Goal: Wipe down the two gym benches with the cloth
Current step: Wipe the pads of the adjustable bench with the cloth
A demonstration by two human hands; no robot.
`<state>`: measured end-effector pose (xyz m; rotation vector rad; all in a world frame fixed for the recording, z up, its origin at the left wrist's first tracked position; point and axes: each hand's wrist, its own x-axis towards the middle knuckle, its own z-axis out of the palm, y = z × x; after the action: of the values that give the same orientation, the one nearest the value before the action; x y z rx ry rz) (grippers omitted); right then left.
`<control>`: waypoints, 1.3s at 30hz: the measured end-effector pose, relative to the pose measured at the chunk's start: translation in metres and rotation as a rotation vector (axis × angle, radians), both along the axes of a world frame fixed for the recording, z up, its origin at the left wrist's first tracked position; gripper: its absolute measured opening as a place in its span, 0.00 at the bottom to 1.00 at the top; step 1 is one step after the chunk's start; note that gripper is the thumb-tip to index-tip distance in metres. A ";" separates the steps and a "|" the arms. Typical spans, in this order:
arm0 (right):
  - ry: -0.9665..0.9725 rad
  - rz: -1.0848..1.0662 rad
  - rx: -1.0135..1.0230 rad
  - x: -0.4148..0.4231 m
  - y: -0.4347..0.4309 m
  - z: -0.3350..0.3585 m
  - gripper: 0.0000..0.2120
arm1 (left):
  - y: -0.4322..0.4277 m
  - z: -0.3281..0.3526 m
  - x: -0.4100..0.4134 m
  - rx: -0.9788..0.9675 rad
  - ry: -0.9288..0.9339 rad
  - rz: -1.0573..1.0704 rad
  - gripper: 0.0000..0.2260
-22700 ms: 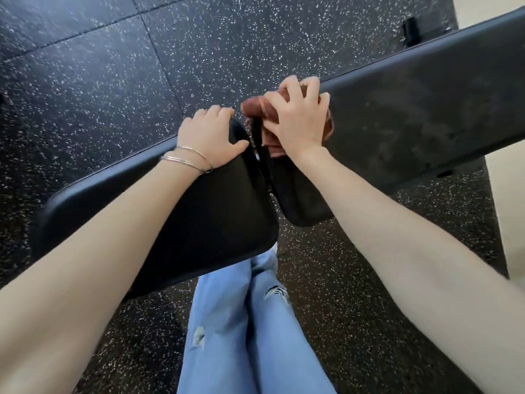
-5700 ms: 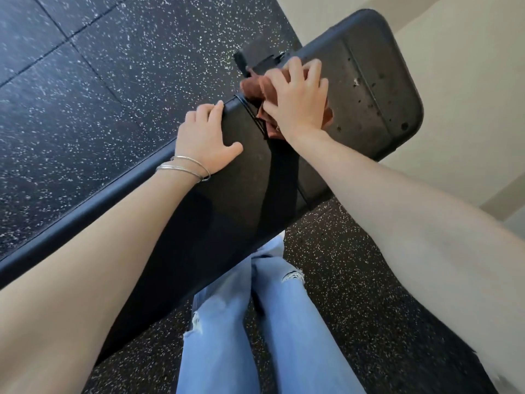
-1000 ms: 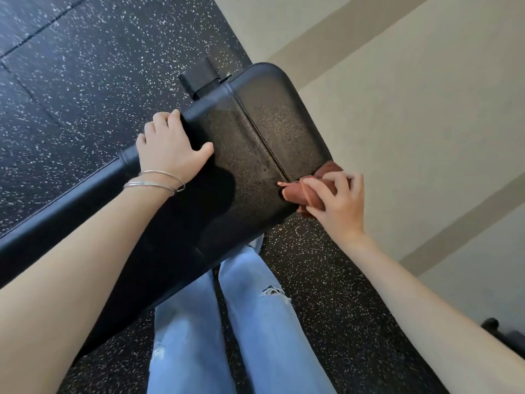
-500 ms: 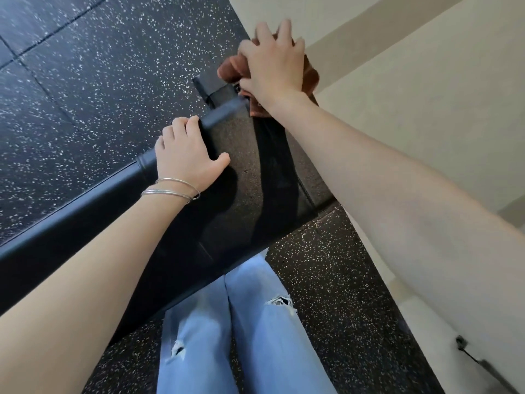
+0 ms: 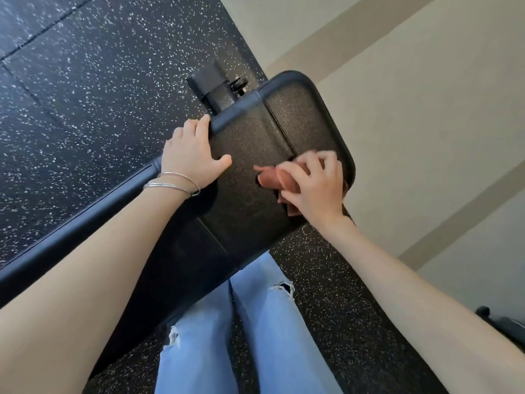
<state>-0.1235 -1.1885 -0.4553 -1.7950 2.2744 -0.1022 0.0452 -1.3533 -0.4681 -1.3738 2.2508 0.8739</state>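
A black padded gym bench (image 5: 250,143) runs from the lower left to the upper right, and its rounded end lies close to the wall. My right hand (image 5: 315,186) grips a bunched reddish-brown cloth (image 5: 274,179) and presses it on the pad near the bench's near edge, close to the end. My left hand (image 5: 193,155) lies flat on the pad, fingers over the far edge, with thin silver bangles on the wrist. Only this one bench shows.
The bench's black metal frame bracket (image 5: 213,86) sticks out beyond the far edge. A beige wall (image 5: 412,109) rises right behind the bench end. The floor (image 5: 85,81) is black speckled rubber. My legs in light blue jeans (image 5: 241,336) stand against the bench. A dark object (image 5: 502,325) sits at right.
My right hand has swept the cloth from the far corner of the bench end back to the near edge. My left hand stays flat on the pad.
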 end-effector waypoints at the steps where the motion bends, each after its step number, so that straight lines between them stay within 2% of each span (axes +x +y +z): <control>1: 0.005 -0.026 -0.002 0.003 -0.021 0.002 0.20 | 0.000 0.000 0.002 0.003 0.004 -0.015 0.37; 7: 0.183 -0.098 0.045 0.025 -0.156 -0.013 0.18 | -0.004 0.000 0.019 0.027 0.035 -0.063 0.37; 10: 0.207 -0.098 0.092 0.035 -0.175 -0.025 0.18 | -0.001 0.000 0.036 0.043 0.013 -0.068 0.37; 13: 0.152 -0.079 0.009 0.030 -0.139 -0.019 0.19 | -0.001 0.005 0.051 0.064 -0.007 -0.082 0.37; 16: 0.087 -0.134 -0.070 0.026 -0.062 -0.013 0.18 | -0.006 0.010 0.062 0.076 -0.009 -0.115 0.36; 19: 0.080 -0.231 -0.036 0.032 0.021 -0.009 0.20 | -0.005 0.014 0.069 0.081 0.015 -0.113 0.36; 22: 0.090 -0.221 0.007 0.031 0.043 -0.008 0.21 | -0.005 0.014 0.076 0.058 0.048 -0.104 0.35; 26: 0.052 -0.230 0.001 0.037 -0.002 -0.002 0.17 | 0.002 0.011 0.085 0.025 0.070 -0.101 0.35; 31: 0.148 -0.292 0.024 0.053 -0.128 -0.001 0.18 | 0.007 0.008 0.089 -0.015 0.094 -0.095 0.36; 33: 0.128 -0.232 0.140 0.056 -0.178 -0.005 0.18 | 0.007 0.006 0.088 -0.025 0.102 -0.090 0.36; 36: 0.022 -0.021 0.414 0.071 -0.216 -0.011 0.19 | 0.008 0.002 0.092 -0.033 0.088 -0.032 0.35; 37: 0.039 0.055 0.460 0.078 -0.217 -0.012 0.20 | 0.009 0.000 0.095 -0.033 0.074 -0.005 0.35; 39: 0.132 0.157 0.406 0.084 -0.202 -0.012 0.20 | 0.011 0.000 0.102 -0.026 0.031 0.029 0.35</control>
<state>-0.0399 -1.3903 -0.4676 -1.7887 2.0364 0.4832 0.1468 -1.3425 -0.4684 -1.4173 2.2781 0.8851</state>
